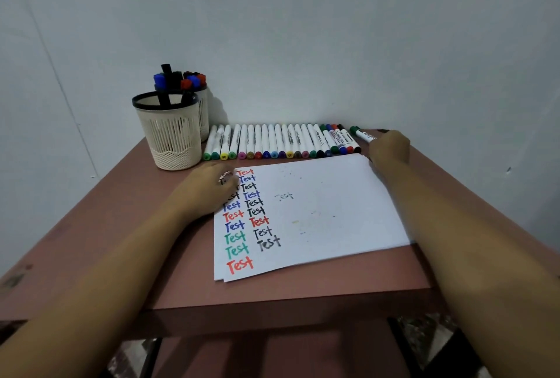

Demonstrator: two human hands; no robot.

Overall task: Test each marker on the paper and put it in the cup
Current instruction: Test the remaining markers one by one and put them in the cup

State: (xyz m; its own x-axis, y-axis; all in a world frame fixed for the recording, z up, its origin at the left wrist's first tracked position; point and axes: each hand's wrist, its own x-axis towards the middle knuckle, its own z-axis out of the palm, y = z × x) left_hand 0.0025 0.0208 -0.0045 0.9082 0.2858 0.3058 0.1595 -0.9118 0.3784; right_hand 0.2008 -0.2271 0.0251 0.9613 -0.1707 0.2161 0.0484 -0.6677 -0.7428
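Item in hand: green-capped marker [362, 134], white barrel, cap on, at the far right end of the table, just beyond the paper's far corner.
Right hand [390, 147]: wrapped round the barrel's rear end, by the look of it; back of hand toward the camera, fingers hidden.
Left hand [209, 188]: laid flat on the paper's far left corner, pinning the sheet, gripping nothing.
Paper [327, 211]: white sheets, stacked; two columns of "Test" in red, blue, black and green down the left side; right half mostly blank, apart from one faint "Test" and stray specks.
Row of markers [272, 141]: side by side along the paper's far edge, all capped, apparently untested.
Mesh cup [171, 135]: cream, black rim, far left, near the row's left end.
Rear cup [203, 113]: behind it, touching or nearly so; blue, red and black caps standing up.
Step judged: pick-up of the next marker; many left.
Next move calls for: cap off, short stroke on blank paper, cap on, drop into a cup.
Hard to make out: which cup holds the tested markers; barrel print; words under the left hand.
Support: reddish-brown table [121, 226] against a pale wall [303, 28].
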